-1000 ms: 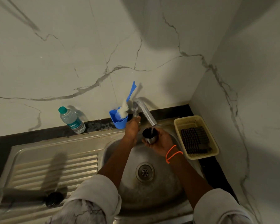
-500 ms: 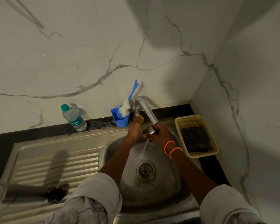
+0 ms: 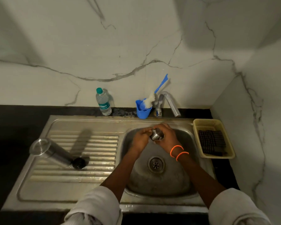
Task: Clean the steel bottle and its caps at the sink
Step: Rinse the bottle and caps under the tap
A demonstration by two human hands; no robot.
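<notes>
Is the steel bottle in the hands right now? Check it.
No, the steel bottle lies on the drainboard; both hands hold a steel cap instead.

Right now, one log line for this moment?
right hand grips steel cap | left hand touches it | over sink | bottle on drainboard

steel bottle (image 3: pixel 55 152) on drainboard (image 3: pixel 81 181) left of sink (image 3: pixel 159 181) (basket (image 3: pixel 214 124) right)
</notes>
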